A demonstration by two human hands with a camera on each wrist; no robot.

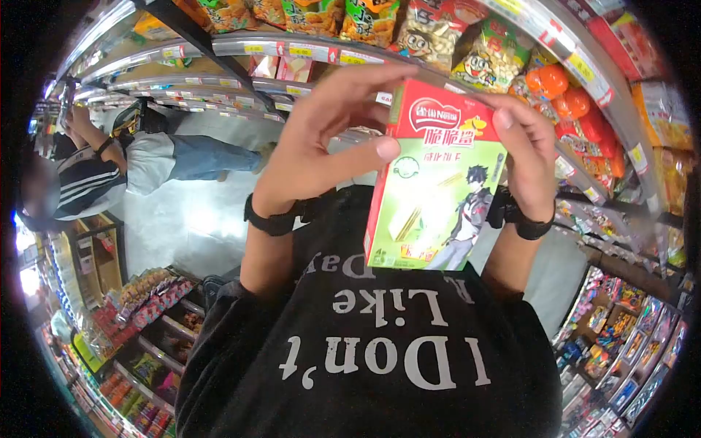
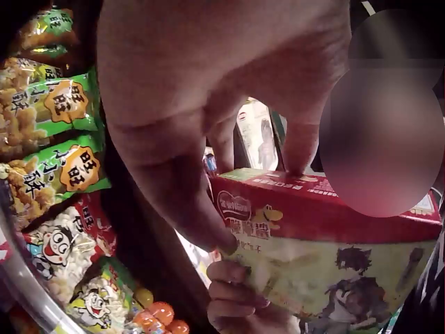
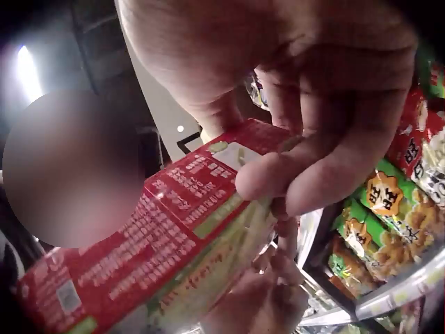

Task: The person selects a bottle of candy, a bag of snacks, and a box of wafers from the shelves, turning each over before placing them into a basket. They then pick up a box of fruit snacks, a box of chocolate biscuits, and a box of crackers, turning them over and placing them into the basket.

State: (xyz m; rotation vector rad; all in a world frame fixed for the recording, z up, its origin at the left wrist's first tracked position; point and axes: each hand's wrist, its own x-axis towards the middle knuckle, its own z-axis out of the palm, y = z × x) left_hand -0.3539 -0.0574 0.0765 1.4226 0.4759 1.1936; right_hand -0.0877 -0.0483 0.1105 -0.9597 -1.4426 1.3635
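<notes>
The left hand is bent around the upper left side of a snack box, its thumb at the edge and its fingers parted, gripping rather than spread wide. The right hand pinches the upper right corner, its thumb on the front. The box is between the two hands, in front of a black shirt with white lettering. It is flat and rectangular, red at the top and pale green below, with a glare on its smooth face and a dark-haired cartoon figure. Dark bands circle both wrists. Beyond the hands, crinkled, glossy snack bags line a shelf; past the right hand are rounded orange containers. Well left of the left hand, another person wears a striped top.
</notes>
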